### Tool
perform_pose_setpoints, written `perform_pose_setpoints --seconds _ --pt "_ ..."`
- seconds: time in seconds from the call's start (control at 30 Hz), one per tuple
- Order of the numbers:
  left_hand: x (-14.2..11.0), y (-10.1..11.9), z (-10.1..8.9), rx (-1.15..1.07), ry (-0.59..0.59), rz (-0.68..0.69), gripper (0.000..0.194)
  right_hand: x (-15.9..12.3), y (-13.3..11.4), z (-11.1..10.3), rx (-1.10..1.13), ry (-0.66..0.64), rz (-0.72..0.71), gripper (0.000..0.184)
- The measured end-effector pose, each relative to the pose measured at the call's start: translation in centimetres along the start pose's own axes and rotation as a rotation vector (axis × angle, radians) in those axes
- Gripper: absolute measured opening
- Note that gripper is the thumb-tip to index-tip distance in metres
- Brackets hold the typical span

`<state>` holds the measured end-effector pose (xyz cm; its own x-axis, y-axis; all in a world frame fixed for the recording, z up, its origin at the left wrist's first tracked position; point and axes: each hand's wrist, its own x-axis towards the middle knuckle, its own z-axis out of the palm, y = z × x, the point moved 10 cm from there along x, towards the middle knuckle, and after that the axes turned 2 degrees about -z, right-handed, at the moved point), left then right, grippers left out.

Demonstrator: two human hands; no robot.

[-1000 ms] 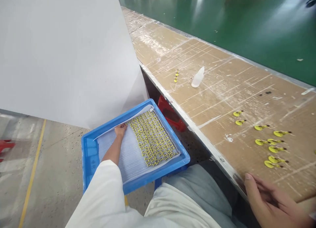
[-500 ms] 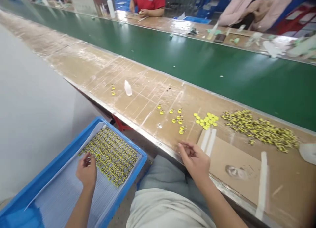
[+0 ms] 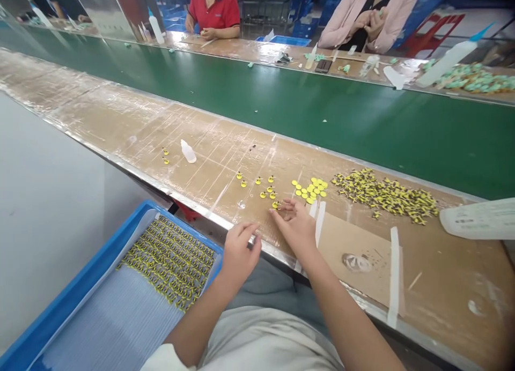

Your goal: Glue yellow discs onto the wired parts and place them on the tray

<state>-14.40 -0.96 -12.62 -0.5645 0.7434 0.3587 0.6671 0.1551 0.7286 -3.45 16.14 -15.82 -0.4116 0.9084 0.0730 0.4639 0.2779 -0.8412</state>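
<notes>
My right hand (image 3: 295, 227) reaches over the cardboard-covered bench (image 3: 132, 130), its fingertips apart and right beside a small yellow part (image 3: 276, 204). My left hand (image 3: 240, 256) rests at the bench's metal edge (image 3: 209, 218) with its fingers curled; anything inside them is hidden. Further small yellow parts with dark stems (image 3: 267, 188) lie scattered before my hands. Beyond them are yellow discs (image 3: 309, 190) and a heap of yellow-and-black parts (image 3: 382, 195). A blue tray (image 3: 76, 301) at lower left holds rows of similar parts (image 3: 169, 261) on a ribbed white sheet.
A white squeeze bottle (image 3: 188, 151) lies on the bench. Tape strips (image 3: 394, 277) hold a cardboard sheet (image 3: 356, 253) down at right. A green conveyor belt (image 3: 281, 103) runs behind, with two people (image 3: 211, 9) working at the far bench.
The view has swung from the tray and bench up across the belt. My left hand has moved from above the tray to the bench edge, and my right hand has moved forward to the small parts.
</notes>
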Motion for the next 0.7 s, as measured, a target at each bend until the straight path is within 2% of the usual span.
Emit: perform_pose_setpoints --seconds 0.13,0.27,0.37,0.5,0.6,0.7 --pt "1.8 0.7 2.6 0.069 -0.056 -0.006 0.039 0.1 0.5 0.6 0.083 -0.027 0.002 0.045" --pt "2.3 0.7 3.2 0.028 -0.068 -0.020 0.037 -0.6 1.1 1.2 0.314 -0.096 0.120 0.049" --pt "2.0 0.5 2.3 -0.077 -0.013 -0.033 0.031 -1.9 0.7 1.8 0.491 -0.154 0.229 0.056" --pt "1.0 0.4 0.5 -0.181 0.056 -0.049 0.022 -3.5 -0.7 2.5 0.622 -0.181 0.278 0.057" --pt "0.2 0.4 -1.2 -0.213 0.099 -0.060 0.021 -4.5 -1.5 3.7 0.645 -0.233 0.288 0.058" --pt "-1.4 -0.6 -3.9 -0.211 0.184 -0.087 0.023 -5.3 -1.6 3.7 0.551 -0.239 0.262 0.058"
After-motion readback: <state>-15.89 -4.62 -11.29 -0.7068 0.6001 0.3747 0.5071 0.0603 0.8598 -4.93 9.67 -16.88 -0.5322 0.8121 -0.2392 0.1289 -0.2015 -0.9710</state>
